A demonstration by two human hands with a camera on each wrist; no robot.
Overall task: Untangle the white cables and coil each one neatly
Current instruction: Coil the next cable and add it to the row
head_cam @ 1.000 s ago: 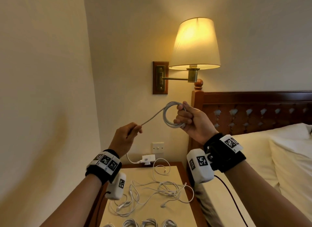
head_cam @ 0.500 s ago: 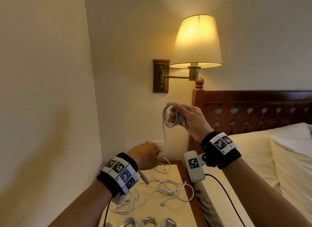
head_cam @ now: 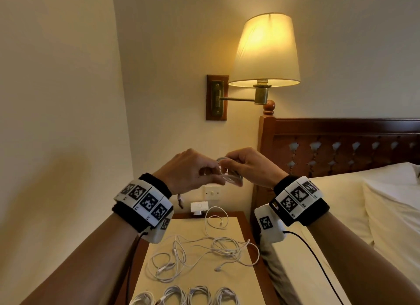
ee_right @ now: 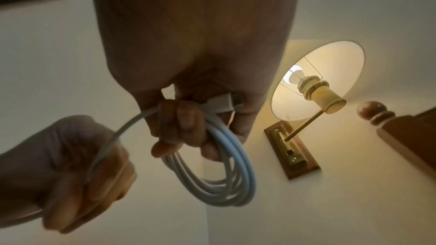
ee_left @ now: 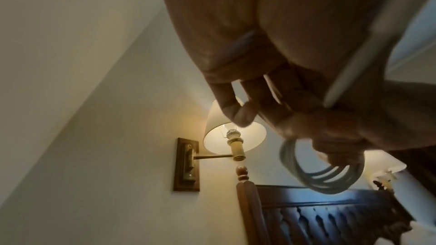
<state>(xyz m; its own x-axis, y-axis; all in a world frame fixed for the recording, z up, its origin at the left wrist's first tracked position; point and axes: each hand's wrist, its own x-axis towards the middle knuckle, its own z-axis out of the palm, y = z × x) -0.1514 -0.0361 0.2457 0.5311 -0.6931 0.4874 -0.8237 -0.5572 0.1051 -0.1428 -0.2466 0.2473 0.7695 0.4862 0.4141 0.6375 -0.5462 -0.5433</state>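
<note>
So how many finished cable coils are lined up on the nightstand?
4 finished coils sit along the nightstand's near edge; the frame cuts them, so more may be hidden.

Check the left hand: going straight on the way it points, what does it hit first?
Likely the right hand with its cable coil: the left hand points straight at them, almost touching. Depth looks matched, not certain.

Probably a hotel bedroom: carved wooden headboard [head_cam: 341, 145], white pillows [head_cam: 386, 202], brass wall lamp [head_cam: 263, 52], bedside table [head_cam: 195, 232].

No text, brand or number is readable; the wrist bands [head_cam: 145, 201] carry only black-and-white square marker patterns.
</note>
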